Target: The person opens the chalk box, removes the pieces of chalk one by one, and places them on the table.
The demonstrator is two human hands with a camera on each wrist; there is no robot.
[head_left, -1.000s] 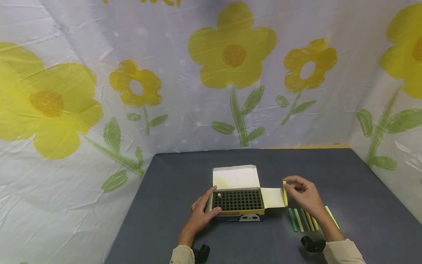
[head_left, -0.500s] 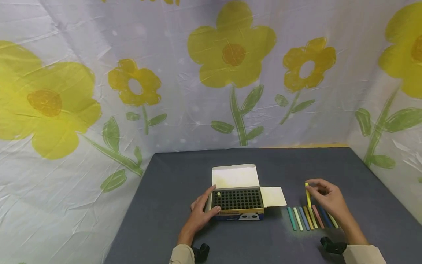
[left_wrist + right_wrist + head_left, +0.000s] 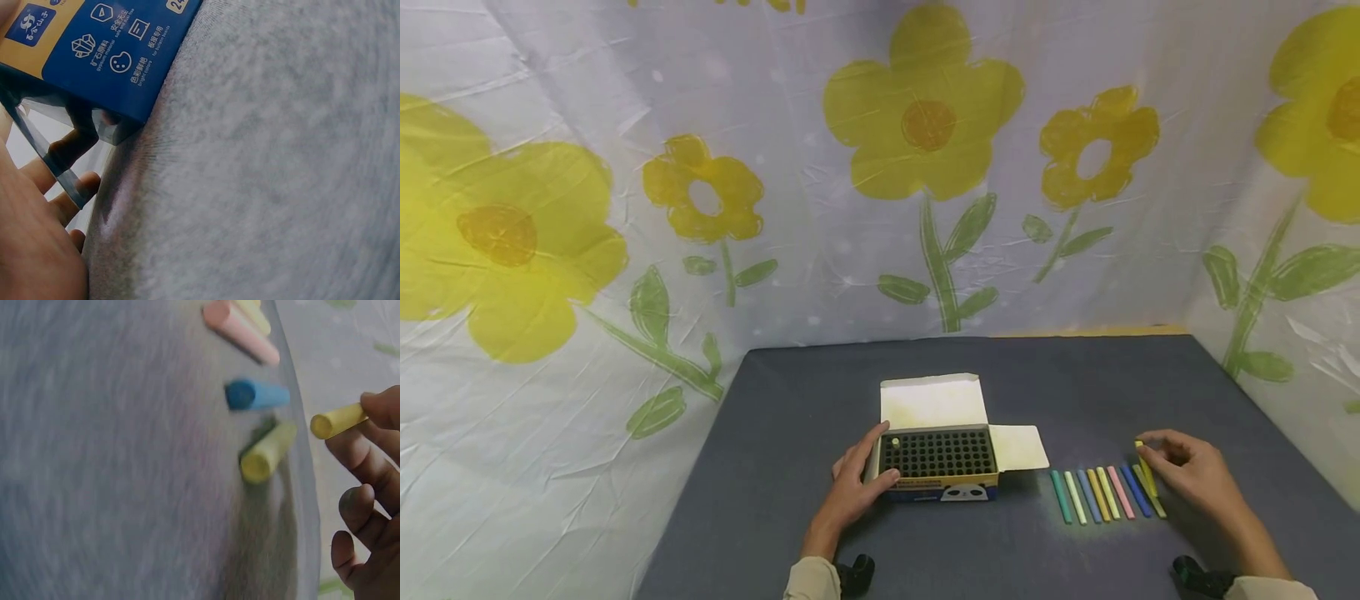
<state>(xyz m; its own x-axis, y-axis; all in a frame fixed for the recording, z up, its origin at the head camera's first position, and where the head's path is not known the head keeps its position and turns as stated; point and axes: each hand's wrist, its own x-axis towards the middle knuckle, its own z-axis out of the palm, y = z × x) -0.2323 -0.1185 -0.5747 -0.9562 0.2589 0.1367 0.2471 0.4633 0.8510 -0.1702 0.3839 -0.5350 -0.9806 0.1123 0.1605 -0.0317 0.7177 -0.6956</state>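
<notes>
My left hand point(image 3: 852, 490) grips the left end of an open chalk box point(image 3: 917, 493), thumb at the front corner. In the left wrist view the blue and yellow printed side of the box shows beside the fingers. Its black tray point(image 3: 947, 457) has rows of round holes, and one pale chalk point(image 3: 896, 443) stands in a hole near the back left. My right hand point(image 3: 1199, 477) pinches a yellow chalk stick point(image 3: 340, 420) between thumb and fingers. The stick is held above the right end of the chalk row, over a yellow-green chalk point(image 3: 267, 456) lying on the table.
Several coloured chalks lie side by side right of the box, among them a green one point(image 3: 1062, 497), a pink one point(image 3: 1122, 493) and a blue one point(image 3: 1137, 492). The white lid point(image 3: 934, 402) and side flap point(image 3: 1019, 447) are folded out on the dark tabletop point(image 3: 760, 500).
My right hand has carried the yellow chalk rightward from beside the side flap to the right end of the row, uncovering the chalks it hid. The left hand stays on the box.
</notes>
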